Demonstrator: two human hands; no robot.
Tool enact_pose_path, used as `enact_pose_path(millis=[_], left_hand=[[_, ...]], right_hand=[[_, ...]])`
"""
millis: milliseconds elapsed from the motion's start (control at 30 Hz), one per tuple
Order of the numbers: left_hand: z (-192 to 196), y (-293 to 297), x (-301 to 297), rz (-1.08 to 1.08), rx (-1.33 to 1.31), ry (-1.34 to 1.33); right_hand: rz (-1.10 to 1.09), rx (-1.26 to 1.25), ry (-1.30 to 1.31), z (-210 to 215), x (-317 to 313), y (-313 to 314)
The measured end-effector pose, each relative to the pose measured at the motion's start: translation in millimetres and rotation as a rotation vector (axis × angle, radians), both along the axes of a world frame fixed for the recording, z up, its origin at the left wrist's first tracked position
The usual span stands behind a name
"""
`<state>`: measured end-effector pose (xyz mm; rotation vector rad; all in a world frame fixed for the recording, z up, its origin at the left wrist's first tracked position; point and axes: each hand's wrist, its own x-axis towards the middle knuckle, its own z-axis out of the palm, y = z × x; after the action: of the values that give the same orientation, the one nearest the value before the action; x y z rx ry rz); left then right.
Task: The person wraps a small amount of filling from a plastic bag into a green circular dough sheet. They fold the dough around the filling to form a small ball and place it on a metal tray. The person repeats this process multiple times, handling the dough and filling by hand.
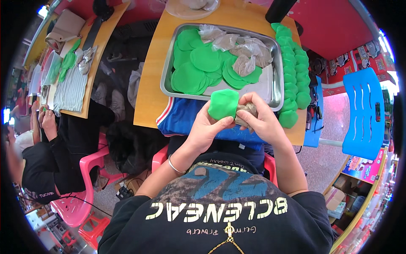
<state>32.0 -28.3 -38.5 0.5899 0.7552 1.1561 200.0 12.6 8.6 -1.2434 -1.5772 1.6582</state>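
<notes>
My left hand [206, 129] pinches a flat, soft green piece [223, 104] between thumb and fingers. Close beside it, my right hand [264, 120] grips a small clear plastic bag [248, 111] of grey-brown filling, its thumb pressed against the bag. The two hands almost meet over the table's near edge, and I cannot tell whether the bag touches the green piece. Just beyond them is a metal tray [268, 86]. Thin round green sheets [206, 58] overlap in it, and several filled plastic bags [245, 59] lie at its far right.
Rounded green lumps [289, 74] line the wooden table's [148, 84] right side. Blue cloth [182, 116] hangs at the near edge. A clear bowl [192, 9] stands at the back, a blue chair [363, 112] to the right. At left, another person works at a second table [91, 95].
</notes>
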Motion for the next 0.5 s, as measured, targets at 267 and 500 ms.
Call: enact_pose_path(millis=[267, 500], left_hand=[[0, -1, 15, 0.054, 0.048, 0.023], [-3, 6, -7, 0.003, 0.053, 0.024]], right_hand=[[-0.204, 0.006, 0.249, -14, -12, -2], [-0.171, 0.214, 0.010, -14, -10, -3]])
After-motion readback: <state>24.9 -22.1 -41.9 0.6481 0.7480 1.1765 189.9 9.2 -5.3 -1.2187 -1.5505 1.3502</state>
